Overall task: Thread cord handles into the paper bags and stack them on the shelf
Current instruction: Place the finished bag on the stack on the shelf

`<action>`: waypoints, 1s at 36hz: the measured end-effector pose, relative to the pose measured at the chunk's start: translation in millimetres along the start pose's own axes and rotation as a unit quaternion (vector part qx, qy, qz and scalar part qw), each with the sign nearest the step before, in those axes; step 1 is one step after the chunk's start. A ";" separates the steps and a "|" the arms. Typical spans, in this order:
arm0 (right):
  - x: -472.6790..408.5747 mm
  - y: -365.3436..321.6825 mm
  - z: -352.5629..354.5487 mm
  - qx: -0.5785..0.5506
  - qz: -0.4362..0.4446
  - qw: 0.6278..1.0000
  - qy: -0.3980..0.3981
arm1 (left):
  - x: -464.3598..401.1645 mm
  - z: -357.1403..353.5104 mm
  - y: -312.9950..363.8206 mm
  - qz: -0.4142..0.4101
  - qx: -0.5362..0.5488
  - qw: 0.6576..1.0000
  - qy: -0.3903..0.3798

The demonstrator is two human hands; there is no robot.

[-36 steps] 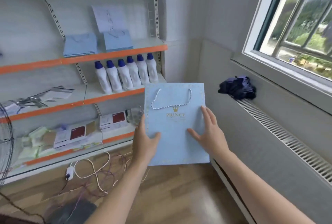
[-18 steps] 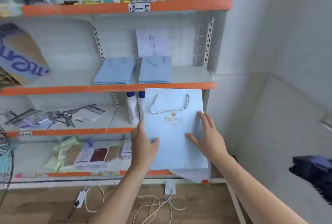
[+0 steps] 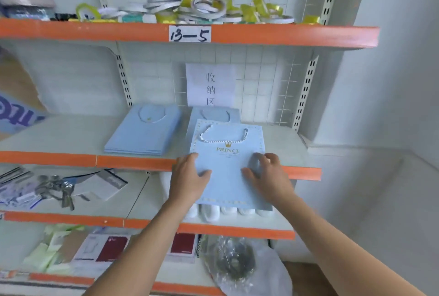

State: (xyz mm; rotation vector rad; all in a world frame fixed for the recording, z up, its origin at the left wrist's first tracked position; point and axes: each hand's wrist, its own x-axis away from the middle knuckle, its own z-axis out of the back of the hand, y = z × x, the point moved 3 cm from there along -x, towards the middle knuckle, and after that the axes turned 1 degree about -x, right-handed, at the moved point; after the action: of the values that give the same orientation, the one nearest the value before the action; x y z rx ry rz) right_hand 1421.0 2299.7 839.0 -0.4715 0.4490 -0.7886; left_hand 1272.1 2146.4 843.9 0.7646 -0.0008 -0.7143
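Bag: your left hand (image 3: 187, 180) and right hand (image 3: 268, 177) pinch the blue paper bag (image 3: 229, 165), printed "PRINCE", thumbs on top, the other fingers mostly hidden beneath.
Place: half over the shelf (image 3: 71, 134) edge, on a bag stack (image 3: 213, 115).
Shelf tag (image 3: 190, 33): "13—5".

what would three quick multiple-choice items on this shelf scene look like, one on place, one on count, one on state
1. Where does the held bag sit?
A. over the right stack of bags
B. on the top shelf
C. on the floor

2. How many stacks of blue bags already lie on the shelf?
A. one
B. two
C. four

3. What is the state of the held bag's cord handle?
A. missing
B. threaded in
C. cut in two

Answers: 1 A, its top edge overlaps the right stack while the left hand and right hand hold it; 2 B, the left stack lies beside the right one; 3 B, the cord loops across the bag's front.
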 end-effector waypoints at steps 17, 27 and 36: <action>-211.4 -19.6 -96.5 0.136 -0.021 0.988 -0.072 | -210.9 -67.4 -67.1 0.026 -0.052 0.991 -0.117; -218.9 -9.1 -118.0 0.081 -0.031 0.995 -0.052 | -219.2 -82.7 -63.3 0.031 -0.075 0.991 -0.106; -206.6 -13.2 -130.2 0.068 -0.015 0.997 -0.041 | -212.9 -101.5 -63.4 -0.001 -0.123 0.991 -0.058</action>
State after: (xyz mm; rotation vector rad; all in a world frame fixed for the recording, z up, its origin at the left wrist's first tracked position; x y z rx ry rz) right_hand 1213.9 2417.5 783.6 -0.3837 0.3097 -0.8198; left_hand 1096.6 2304.8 782.3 0.4873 -0.0176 -0.7437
